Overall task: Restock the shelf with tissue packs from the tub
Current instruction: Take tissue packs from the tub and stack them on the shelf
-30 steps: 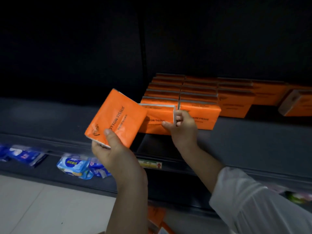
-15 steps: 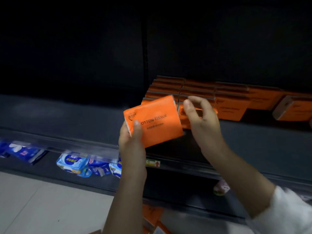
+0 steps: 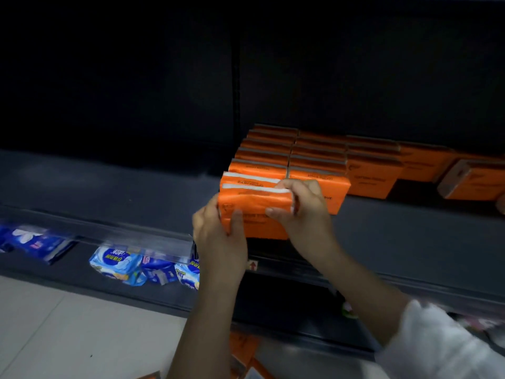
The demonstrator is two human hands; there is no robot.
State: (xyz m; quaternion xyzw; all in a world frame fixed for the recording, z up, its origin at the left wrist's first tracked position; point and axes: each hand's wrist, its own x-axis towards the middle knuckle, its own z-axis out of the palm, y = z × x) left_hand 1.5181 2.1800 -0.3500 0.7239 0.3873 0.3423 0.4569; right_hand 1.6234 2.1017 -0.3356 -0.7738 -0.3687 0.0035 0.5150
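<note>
1. The tissue pack [image 3: 254, 212] was orange, with dark letters and a white edge.
2. The rows of packs [image 3: 317, 160] behind were orange too.
3. The shelf [image 3: 136, 187] was dark grey.
4. The lower packets [image 3: 117, 262] were blue and white.
5. The sleeve [image 3: 437, 348] was white.

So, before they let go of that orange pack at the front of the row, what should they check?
1. Grip: left hand and right hand each hold an end of the orange pack: ok.
2. Lined up with the left row behind it: ok.
3. Upright, white edge on top like the others: ok.
4. Sitting on the shelf: cannot tell, its underside is hidden.
5. Clear of the neighbouring row: cannot tell, the right hand covers that side.
</note>
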